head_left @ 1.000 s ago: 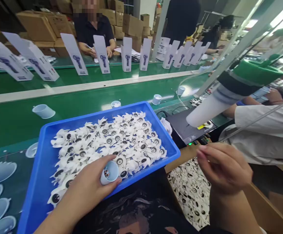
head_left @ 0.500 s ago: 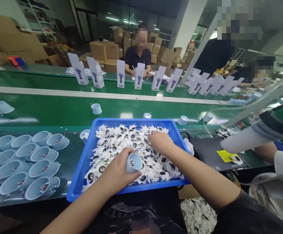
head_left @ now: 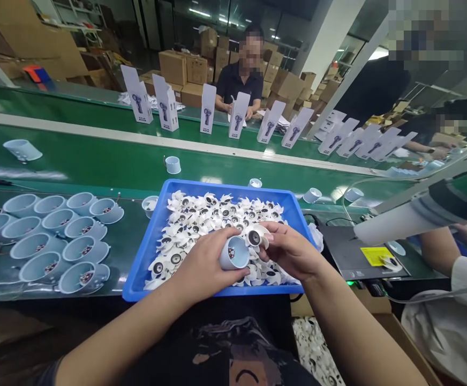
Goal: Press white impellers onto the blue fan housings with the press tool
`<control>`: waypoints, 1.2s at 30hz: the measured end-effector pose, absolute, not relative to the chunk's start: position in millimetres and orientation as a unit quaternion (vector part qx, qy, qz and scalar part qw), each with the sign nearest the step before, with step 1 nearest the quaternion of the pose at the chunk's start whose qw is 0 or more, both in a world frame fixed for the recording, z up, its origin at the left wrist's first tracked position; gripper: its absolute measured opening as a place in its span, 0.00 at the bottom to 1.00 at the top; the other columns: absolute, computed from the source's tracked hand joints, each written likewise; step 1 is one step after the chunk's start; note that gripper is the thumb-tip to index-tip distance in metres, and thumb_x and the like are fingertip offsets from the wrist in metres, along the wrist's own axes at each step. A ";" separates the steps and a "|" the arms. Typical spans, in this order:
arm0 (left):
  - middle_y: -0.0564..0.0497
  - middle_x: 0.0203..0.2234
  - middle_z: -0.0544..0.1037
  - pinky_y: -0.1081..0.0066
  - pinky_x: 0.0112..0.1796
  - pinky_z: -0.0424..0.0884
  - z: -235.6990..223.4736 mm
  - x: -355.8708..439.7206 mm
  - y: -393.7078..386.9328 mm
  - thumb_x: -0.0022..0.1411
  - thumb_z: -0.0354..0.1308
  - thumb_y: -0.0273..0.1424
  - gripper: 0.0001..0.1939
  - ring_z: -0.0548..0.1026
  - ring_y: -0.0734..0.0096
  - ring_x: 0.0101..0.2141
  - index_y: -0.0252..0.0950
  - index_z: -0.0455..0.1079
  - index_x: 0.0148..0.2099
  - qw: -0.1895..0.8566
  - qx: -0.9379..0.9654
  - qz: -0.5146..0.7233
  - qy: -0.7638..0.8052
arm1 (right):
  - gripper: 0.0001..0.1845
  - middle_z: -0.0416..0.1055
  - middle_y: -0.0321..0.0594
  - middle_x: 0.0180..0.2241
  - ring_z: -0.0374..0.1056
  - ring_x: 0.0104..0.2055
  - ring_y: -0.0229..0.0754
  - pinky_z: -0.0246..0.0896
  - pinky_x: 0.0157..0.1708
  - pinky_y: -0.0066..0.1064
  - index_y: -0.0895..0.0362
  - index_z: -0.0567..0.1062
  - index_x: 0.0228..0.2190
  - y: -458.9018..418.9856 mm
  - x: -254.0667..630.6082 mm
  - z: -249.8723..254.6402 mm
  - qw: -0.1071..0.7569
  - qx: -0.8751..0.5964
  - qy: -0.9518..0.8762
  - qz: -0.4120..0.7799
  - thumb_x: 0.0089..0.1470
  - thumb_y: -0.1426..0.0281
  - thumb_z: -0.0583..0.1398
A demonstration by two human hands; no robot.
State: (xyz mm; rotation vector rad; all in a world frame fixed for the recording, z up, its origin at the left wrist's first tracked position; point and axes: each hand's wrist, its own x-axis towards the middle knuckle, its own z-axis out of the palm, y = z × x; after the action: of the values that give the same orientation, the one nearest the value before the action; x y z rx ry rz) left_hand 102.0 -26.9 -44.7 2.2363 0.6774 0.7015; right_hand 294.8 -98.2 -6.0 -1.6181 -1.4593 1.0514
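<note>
My left hand (head_left: 206,264) is wrapped round a light blue plastic cup-shaped housing (head_left: 235,253), its open mouth turned toward me and small parts visible inside. Between the fingers of my right hand (head_left: 292,249) is a white fan impeller (head_left: 256,237) with a dark round hub. It is held just right of the housing, apart from it or barely touching; I cannot tell which. Both hands are above a blue tray (head_left: 147,252) filled with loose white impellers (head_left: 193,217).
Several blue housings (head_left: 84,249) stand in rows at left. More housings (head_left: 173,165) sit spaced along the green conveyor (head_left: 117,161). Upright white boxes (head_left: 207,110) line its far side, where a person (head_left: 239,80) sits. A grey-white cylindrical tool (head_left: 394,222) juts in from the right.
My right hand has lifted an impeller out of the tray and brought it toward me, beside the housing. My left hand still grips the housing. The camera view has shifted slightly.
</note>
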 end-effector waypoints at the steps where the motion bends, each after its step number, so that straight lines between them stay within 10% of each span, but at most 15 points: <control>1: 0.47 0.47 0.76 0.55 0.50 0.69 -43.1 103.1 -27.3 0.52 0.67 0.36 0.27 0.74 0.56 0.48 0.41 0.64 0.53 0.332 0.866 0.279 0.248 | 0.26 0.66 0.41 0.28 0.64 0.24 0.37 0.64 0.25 0.30 0.60 0.67 0.38 -103.0 291.2 -4.8 0.370 -0.616 -0.563 0.408 0.52 0.49 0.49; 12: 0.46 0.42 0.76 0.59 0.46 0.69 -38.1 98.6 -40.0 0.59 0.57 0.27 0.17 0.74 0.60 0.43 0.37 0.62 0.50 0.204 0.891 0.367 0.169 | 0.05 0.64 0.40 0.38 0.66 0.36 0.40 0.64 0.35 0.34 0.55 0.77 0.34 -117.1 255.5 12.7 0.267 -0.603 -0.745 0.095 0.54 0.76 0.63; 21: 0.46 0.42 0.77 0.59 0.44 0.71 -43.2 96.5 -32.9 0.60 0.61 0.36 0.20 0.75 0.59 0.42 0.38 0.62 0.51 0.199 0.887 0.353 0.221 | 0.10 0.67 0.38 0.53 0.69 0.49 0.43 0.69 0.47 0.37 0.50 0.81 0.30 -122.1 277.3 9.4 0.347 -0.567 -0.709 0.234 0.61 0.65 0.60; 27: 0.46 0.43 0.77 0.58 0.45 0.70 -46.8 97.7 -29.4 0.60 0.62 0.41 0.22 0.75 0.58 0.43 0.39 0.63 0.52 0.208 0.889 0.355 0.201 | 0.20 0.54 0.47 0.63 0.57 0.62 0.52 0.63 0.56 0.51 0.53 0.73 0.52 -130.0 267.1 -3.6 0.315 -0.574 -0.742 0.143 0.60 0.61 0.60; 33: 0.47 0.41 0.78 0.60 0.44 0.70 -45.4 99.2 -28.3 0.61 0.60 0.43 0.20 0.75 0.59 0.41 0.38 0.63 0.50 0.202 0.886 0.354 0.223 | 0.15 0.62 0.43 0.58 0.59 0.59 0.49 0.61 0.55 0.52 0.54 0.77 0.40 -127.7 257.6 -12.9 0.344 -0.581 -0.735 0.055 0.64 0.60 0.54; 36: 0.47 0.41 0.78 0.60 0.45 0.70 -44.4 98.7 -27.7 0.61 0.60 0.43 0.20 0.76 0.59 0.42 0.39 0.63 0.50 0.191 0.887 0.359 0.218 | 0.19 0.56 0.46 0.62 0.56 0.61 0.52 0.61 0.54 0.54 0.53 0.73 0.49 -126.5 257.6 -12.8 0.326 -0.574 -0.748 0.068 0.63 0.57 0.55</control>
State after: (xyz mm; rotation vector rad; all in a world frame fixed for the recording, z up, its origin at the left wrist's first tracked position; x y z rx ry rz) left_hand 98.7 -27.7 -44.4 2.4921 0.6131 1.0082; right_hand 257.6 -126.5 -12.8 -1.5052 -1.9601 0.1777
